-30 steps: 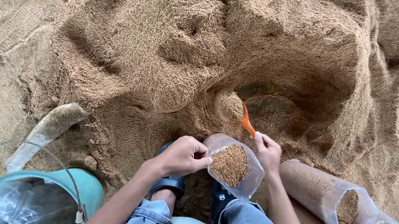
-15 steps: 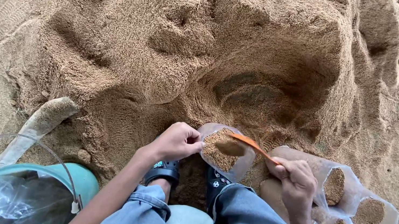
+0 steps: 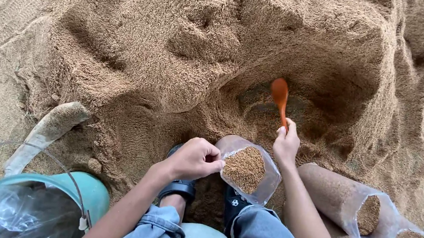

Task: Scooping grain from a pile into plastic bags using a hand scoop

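**Spoon in the sawdust, bag held open**

Head view: the right hand [image 3: 286,145] is stretched out over the hollow dug into the big sawdust heap [image 3: 192,34], its fingers closed around the handle of an orange spoon [image 3: 280,99]. The spoon's bowl points away from the person and sits low in the hollow, against the loose brown material — whether it carries any load cannot be told.

The left hand [image 3: 194,158] is curled shut, pinching the near rim of a clear plastic bag [image 3: 247,169]. This bag stands upright between the two hands, just in front of the person's knees, its mouth open and filled nearly to the top with the same brown sawdust.

To the right, just beside the right forearm, filled bags [image 3: 351,202] lie on their sides in a stack, their open ends facing the lower right corner.

At the lower left stands a teal bucket [image 3: 86,190] with a wire handle and crumpled clear plastic inside; a pale, dust-coated curved piece [image 3: 47,130] lies on the ground next to it. The person wears blue jeans — dark sandals show below the bag.
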